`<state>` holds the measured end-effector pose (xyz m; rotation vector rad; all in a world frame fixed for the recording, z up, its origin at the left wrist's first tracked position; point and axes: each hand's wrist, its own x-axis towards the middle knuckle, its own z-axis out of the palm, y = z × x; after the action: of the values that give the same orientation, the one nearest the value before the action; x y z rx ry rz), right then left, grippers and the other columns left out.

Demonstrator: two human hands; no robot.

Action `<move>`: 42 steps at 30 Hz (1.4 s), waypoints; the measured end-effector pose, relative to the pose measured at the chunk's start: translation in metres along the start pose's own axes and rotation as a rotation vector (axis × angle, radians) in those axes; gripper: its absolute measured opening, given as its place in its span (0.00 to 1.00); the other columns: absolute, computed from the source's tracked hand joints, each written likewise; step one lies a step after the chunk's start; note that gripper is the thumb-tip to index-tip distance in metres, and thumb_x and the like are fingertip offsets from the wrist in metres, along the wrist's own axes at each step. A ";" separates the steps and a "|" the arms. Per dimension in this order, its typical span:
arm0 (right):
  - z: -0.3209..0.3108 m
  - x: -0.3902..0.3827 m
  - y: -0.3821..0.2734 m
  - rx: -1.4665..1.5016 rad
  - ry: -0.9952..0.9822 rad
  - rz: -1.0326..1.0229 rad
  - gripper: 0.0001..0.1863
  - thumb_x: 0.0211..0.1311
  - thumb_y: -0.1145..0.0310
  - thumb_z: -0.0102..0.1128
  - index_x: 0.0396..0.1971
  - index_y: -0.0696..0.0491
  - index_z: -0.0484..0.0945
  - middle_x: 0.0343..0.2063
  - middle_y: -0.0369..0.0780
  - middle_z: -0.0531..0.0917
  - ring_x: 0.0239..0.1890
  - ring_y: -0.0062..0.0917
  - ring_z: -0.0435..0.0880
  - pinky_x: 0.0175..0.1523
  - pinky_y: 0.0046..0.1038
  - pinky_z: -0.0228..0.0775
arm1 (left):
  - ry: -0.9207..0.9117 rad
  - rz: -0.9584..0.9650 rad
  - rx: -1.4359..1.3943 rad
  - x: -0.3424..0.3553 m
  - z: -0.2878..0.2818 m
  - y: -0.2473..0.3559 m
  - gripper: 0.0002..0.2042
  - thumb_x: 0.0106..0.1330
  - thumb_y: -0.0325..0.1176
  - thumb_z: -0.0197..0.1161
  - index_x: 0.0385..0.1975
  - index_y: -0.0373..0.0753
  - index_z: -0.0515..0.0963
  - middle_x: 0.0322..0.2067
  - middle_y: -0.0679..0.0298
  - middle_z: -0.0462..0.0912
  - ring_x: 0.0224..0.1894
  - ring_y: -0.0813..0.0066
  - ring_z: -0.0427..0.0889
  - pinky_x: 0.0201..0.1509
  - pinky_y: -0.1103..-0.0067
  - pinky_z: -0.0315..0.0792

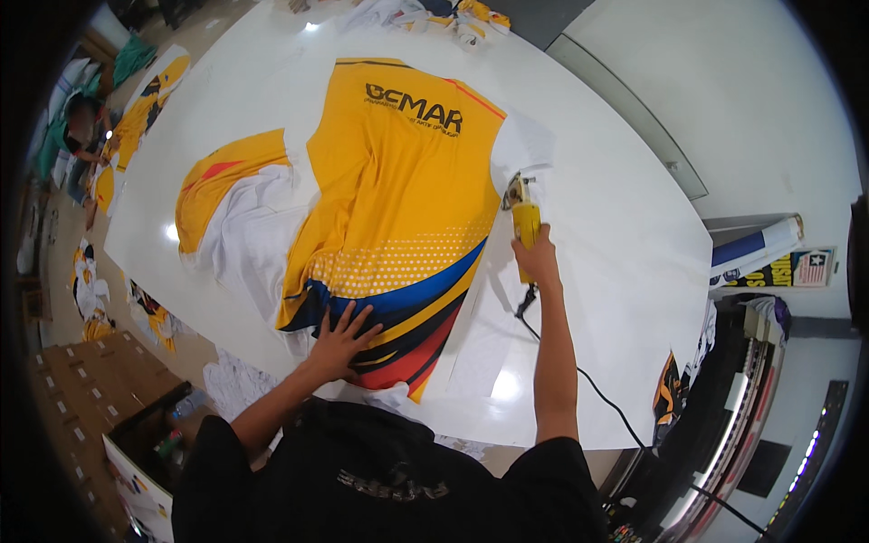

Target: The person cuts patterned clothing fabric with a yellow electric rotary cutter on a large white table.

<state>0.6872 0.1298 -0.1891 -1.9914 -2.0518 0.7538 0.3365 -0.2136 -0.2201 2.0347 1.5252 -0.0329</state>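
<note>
Gripping a yellow handheld cutter (526,222), the right hand (540,261) has its fingers closed around the tool's body. The metal cutting head points away from the hand and sits at the right edge of a yellow fabric panel (407,172); whether the blade is in the cloth cannot be determined. The left hand (341,348) grasps nothing: it lies flat, fingers spread, on the dark lower part of the panel.

The panel extends forward from the left hand, its far end well beyond both hands. It bears dark lettering at that far end, white dots across the middle, and blue, black and red bands next to the left hand. Some creases show ahead of that hand.

White material (529,145) lies just beyond the cutter. A yellow-and-white fabric piece (231,181) lies folded forward and left of the left hand. All rest on a white table (634,262). A black cable (593,385) runs from the cutter, past the right forearm, toward the table's near right side.

Farther out, beyond the left hand, are a co-worker (83,136) and, nearer, stacked brown boxes (100,385).
</note>
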 end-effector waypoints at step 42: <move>0.029 0.080 -0.069 0.011 0.050 -0.024 0.36 0.58 0.55 0.70 0.55 0.64 0.63 0.43 0.68 0.85 0.46 0.62 0.88 0.51 0.51 0.82 | -0.038 0.059 -0.145 -0.013 -0.004 -0.025 0.68 0.33 0.50 0.89 0.82 0.59 0.55 0.85 0.59 0.41 0.86 0.46 0.36 0.79 0.30 0.36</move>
<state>0.6066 0.2035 -0.1983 -1.9555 -2.0355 0.7020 0.3082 -0.2190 -0.2229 1.9525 1.4018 0.0604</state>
